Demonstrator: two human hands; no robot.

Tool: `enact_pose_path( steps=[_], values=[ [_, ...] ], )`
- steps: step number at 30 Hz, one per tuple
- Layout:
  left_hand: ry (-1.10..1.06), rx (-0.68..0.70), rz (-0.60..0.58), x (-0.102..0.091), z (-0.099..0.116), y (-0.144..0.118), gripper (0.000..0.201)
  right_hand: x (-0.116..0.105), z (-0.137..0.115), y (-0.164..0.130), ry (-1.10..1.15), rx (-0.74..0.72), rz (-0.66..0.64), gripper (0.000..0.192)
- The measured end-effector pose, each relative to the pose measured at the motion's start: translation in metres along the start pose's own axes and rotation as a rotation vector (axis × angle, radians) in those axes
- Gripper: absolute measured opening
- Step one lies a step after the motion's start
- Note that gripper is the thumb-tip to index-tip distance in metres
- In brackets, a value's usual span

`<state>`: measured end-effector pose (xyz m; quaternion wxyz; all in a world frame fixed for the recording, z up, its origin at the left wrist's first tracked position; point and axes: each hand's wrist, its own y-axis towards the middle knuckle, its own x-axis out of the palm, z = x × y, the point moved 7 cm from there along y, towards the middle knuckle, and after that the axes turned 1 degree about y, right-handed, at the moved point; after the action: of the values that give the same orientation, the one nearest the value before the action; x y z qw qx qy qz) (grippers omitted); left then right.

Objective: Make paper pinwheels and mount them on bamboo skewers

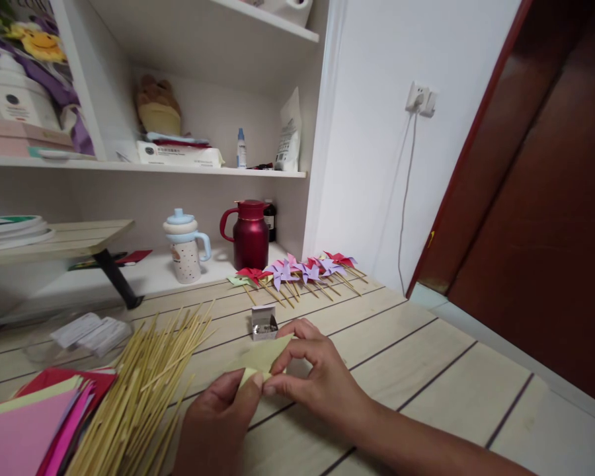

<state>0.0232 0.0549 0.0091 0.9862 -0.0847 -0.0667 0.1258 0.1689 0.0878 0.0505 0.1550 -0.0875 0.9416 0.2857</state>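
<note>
Yellow paper (262, 357): lower centre of frame, small folded sheet lifted just off the tabletop (426, 370), pinched from both sides.
Coloured sheets (24, 430): lower left corner, stack w/ pink on top, red + pale green under.
Skewers (143, 390): loose bamboo pile just right of the stack, fanned toward centre.
Left hand (218, 423): bottom centre, closed on the paper's near corner, thumb + fingers pinching.
Pin box (264, 324): small, lid open, just behind the paper.
Right hand (317, 377): right of the paper, fingertips clamped on its far edge, thumb pressing the fold.
Pinwheels (297, 271): finished row, mid frame, red + purple, lying on sticks.
Risk: my guess, crease goes crooked if either pinch slips; a sweeping wrist could knock the open box + spill it, or roll skewers off the pile.
</note>
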Motion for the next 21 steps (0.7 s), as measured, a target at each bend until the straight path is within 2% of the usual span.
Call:
enact_pose_path(
  steps=[2,4,6,8,10,14,18,21],
  values=[
    [0.057,-0.002,0.0,-0.006,-0.001,0.004,0.021,-0.003,-0.001,0.001,0.001,-0.012,0.016,0.023],
    [0.142,0.045,-0.01,-0.012,0.004,0.009,0.029,-0.009,-0.005,0.001,-0.016,-0.05,0.047,0.036],
    [0.251,0.135,0.031,-0.019,0.011,0.011,0.03,-0.017,-0.011,0.001,-0.071,-0.114,0.107,0.054],
    [0.371,0.264,0.111,-0.026,0.019,0.012,0.027,-0.023,-0.02,-0.002,-0.164,-0.193,0.155,0.065],
    [0.485,0.453,0.174,-0.027,0.027,0.009,0.02,-0.024,-0.028,-0.005,-0.276,-0.277,0.155,0.063],
    [0.642,0.795,0.152,-0.015,0.032,-0.002,0.016,-0.017,-0.039,-0.01,-0.451,-0.42,0.11,0.039],
    [0.769,1.02,0.122,-0.008,0.033,-0.013,0.022,-0.009,-0.04,-0.012,-0.487,-0.476,0.059,0.026],
    [0.824,1.137,0.126,-0.005,0.036,-0.021,0.024,-0.007,-0.039,-0.013,-0.45,-0.474,0.044,0.031]
  ],
)
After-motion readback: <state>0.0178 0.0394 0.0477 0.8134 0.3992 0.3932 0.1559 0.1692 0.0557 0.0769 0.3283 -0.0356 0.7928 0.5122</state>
